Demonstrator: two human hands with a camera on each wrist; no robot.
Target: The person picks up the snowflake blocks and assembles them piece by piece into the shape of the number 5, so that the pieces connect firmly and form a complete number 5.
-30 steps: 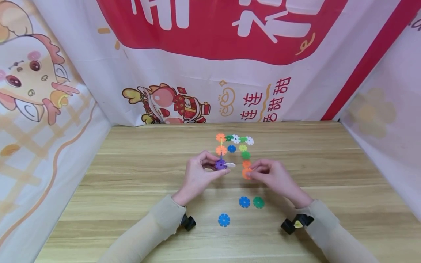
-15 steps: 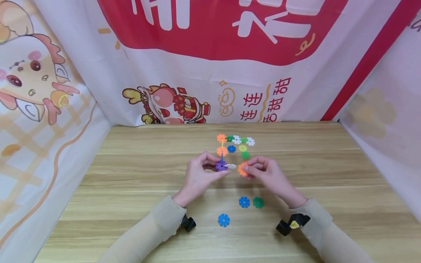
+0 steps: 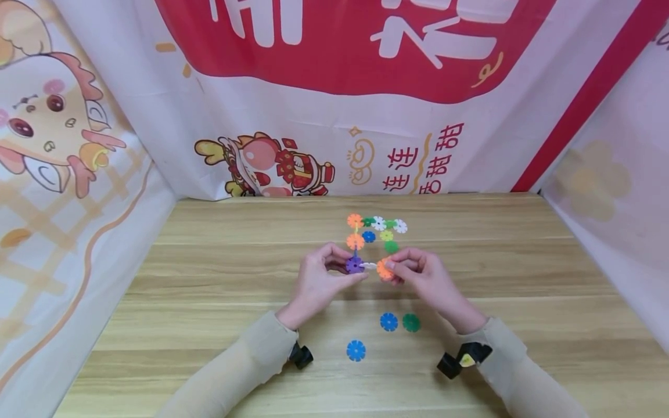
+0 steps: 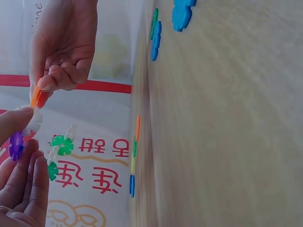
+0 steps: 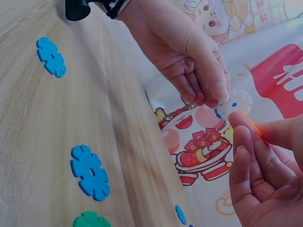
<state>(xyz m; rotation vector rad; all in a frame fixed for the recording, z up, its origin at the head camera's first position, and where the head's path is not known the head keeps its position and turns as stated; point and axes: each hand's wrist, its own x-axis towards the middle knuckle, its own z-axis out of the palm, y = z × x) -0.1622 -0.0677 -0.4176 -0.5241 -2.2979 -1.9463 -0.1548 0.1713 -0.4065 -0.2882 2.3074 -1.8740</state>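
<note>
My left hand (image 3: 324, 276) pinches a purple slotted snowflake disc (image 3: 355, 265) between thumb and fingers. That disc belongs to a linked chain held above the table, with orange discs (image 3: 355, 241), green and white discs (image 3: 378, 223) running to the upper right. A white disc (image 5: 239, 103) juts from the purple one toward the right. My right hand (image 3: 425, 273) pinches an orange disc (image 3: 384, 268) by its edge. In the left wrist view the orange disc (image 4: 36, 96) meets the white disc (image 4: 34, 124); fingers hide how far their slots engage.
On the wooden table (image 3: 209, 290) lie two blue discs (image 3: 389, 321) (image 3: 356, 350) and a green disc (image 3: 411, 323), nearer the body. Farther back lie a blue disc (image 3: 369, 236), a yellow-green disc (image 3: 387, 235) and a green disc (image 3: 391, 247). Printed cloth (image 3: 334, 116) closes off the back.
My right hand has lifted the orange disc from the table row and brought it left against the white disc. The left hand has shifted slightly right and nearer with the chain.
</note>
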